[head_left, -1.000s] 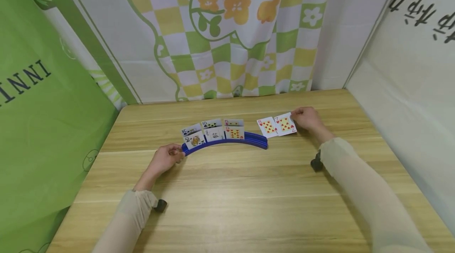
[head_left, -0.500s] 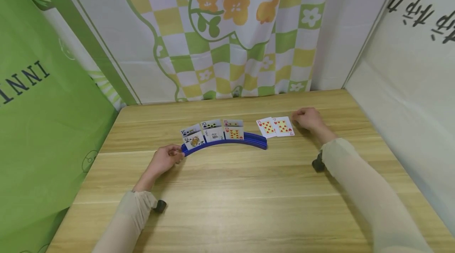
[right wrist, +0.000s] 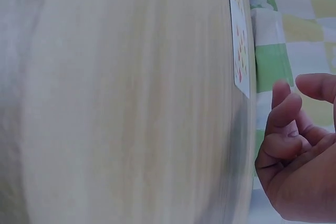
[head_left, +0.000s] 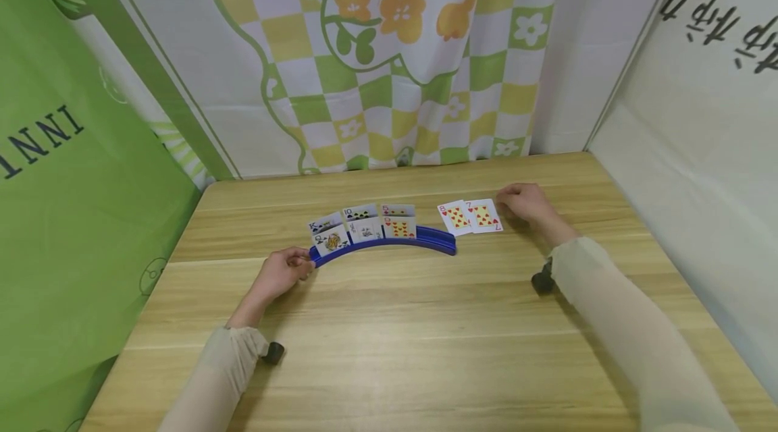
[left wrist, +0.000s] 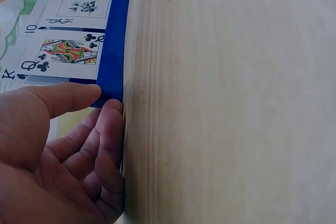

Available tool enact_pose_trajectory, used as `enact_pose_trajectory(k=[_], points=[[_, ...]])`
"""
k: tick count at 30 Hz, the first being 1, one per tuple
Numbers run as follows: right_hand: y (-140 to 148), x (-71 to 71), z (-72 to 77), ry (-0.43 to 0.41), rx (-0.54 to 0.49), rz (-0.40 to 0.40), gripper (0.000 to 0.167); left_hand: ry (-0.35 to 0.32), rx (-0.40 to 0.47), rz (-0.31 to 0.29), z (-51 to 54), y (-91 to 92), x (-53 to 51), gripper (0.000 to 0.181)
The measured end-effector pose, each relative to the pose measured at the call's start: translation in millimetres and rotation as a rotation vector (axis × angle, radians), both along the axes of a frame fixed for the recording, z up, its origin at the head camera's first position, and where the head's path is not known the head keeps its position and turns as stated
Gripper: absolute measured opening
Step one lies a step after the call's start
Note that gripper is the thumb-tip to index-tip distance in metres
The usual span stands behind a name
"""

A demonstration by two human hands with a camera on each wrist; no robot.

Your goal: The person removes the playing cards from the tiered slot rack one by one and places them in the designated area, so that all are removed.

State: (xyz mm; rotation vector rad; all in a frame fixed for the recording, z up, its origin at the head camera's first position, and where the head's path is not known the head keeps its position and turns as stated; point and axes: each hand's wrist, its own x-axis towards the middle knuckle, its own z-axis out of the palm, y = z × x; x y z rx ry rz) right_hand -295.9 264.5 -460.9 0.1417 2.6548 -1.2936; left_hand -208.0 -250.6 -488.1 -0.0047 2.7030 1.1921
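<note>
A curved blue card holder (head_left: pixel 434 239) stands on the table, its right end bare. In its front row are a queen of clubs (head_left: pixel 331 241), a joker (head_left: pixel 365 230) and a nine of hearts (head_left: pixel 400 227). Behind them show a king, a ten and a five. My left hand (head_left: pixel 284 273) pinches the holder's left end between thumb and fingers, as the left wrist view shows. Right of the holder an eight of hearts (head_left: pixel 455 217) and a seven of hearts (head_left: pixel 484 216) overlap slightly on the table. Just beside the seven, my right hand (head_left: pixel 526 204) is loosely curled, thumb and fingertips apart, holding nothing.
The wooden table (head_left: pixel 389 351) reaches back to a checked, flower-patterned curtain (head_left: pixel 389 94). A green cloth wall (head_left: pixel 91 216) borders the left side and a white one (head_left: pixel 687 148) the right.
My right hand has let go of the seven of hearts, which has turned slightly and shifted left. That hand then moved a little back toward the cards. The left hand keeps its hold.
</note>
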Motion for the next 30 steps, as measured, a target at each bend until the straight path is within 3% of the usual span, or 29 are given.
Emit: enact_pose_trajectory(k=[13, 30], points=[[-7.0, 9.8, 6.8, -0.062, -0.183, 0.024, 0.040, -0.009, -0.002, 0.009, 0.0, 0.2, -0.3, 0.037], [-23.5, 21.6, 10.7, -0.072, -0.243, 0.091, 0.038, -0.011, -0.008, 0.013, 0.5, 0.4, -0.3, 0.038]])
